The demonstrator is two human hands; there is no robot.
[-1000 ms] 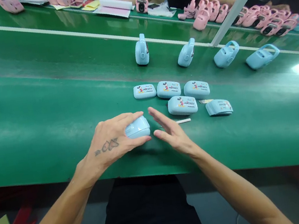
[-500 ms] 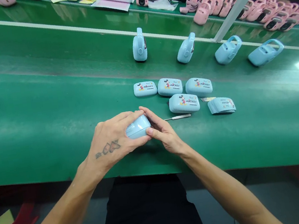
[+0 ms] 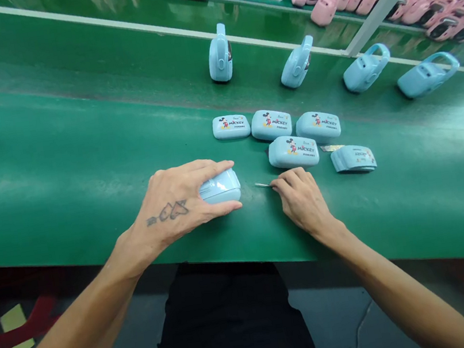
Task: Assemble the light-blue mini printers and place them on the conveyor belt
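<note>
1. Tabletop [image 3: 63, 182], smooth and glossy green, bears a light-blue rounded plastic case [image 3: 223, 187] at near centre; farther right I see light-blue rounded plastic shells with printed cartoon lettering [image 3: 293, 152].
2. I watch the left hand [image 3: 179, 201] cupped wide around the case, thumb and fingers grasping its sides.
3. The right hand [image 3: 303, 198], right of the case and apart from it, is closed, fingertips pinching a slim metal-shafted tool [image 3: 262, 185].
4. Half a second ago, I had both hands on the case; the right has since shifted right to the tool.
</note>
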